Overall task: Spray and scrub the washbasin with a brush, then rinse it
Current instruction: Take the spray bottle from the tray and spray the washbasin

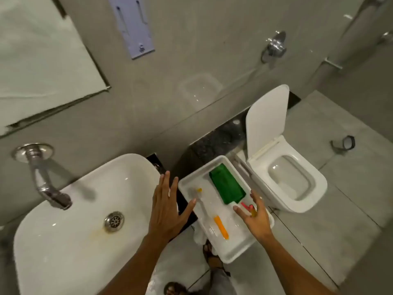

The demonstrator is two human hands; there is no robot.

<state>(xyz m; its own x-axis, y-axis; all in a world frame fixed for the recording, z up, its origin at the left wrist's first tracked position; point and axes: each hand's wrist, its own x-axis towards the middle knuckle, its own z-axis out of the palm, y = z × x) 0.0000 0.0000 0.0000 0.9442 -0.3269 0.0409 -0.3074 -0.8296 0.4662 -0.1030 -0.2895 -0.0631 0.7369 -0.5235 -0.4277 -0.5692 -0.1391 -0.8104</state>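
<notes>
The white washbasin (70,231) fills the lower left, with a chrome tap (45,184) above it and a metal drain (114,221) ringed by a yellowish stain. To its right a white tray (225,251) holds a green spray bottle (227,184) with a red trigger, and a clear brush with an orange handle (221,226). My left hand (168,209) hovers open between basin and tray, fingers spread. My right hand (255,218) is over the tray's right side, fingers spread beside the bottle's trigger, holding nothing that I can make out.
A white toilet (289,182) with its lid up stands to the right of the tray. A mirror (42,67) hangs on the grey wall at upper left. My sandalled feet (212,260) show on the grey floor tiles below the tray.
</notes>
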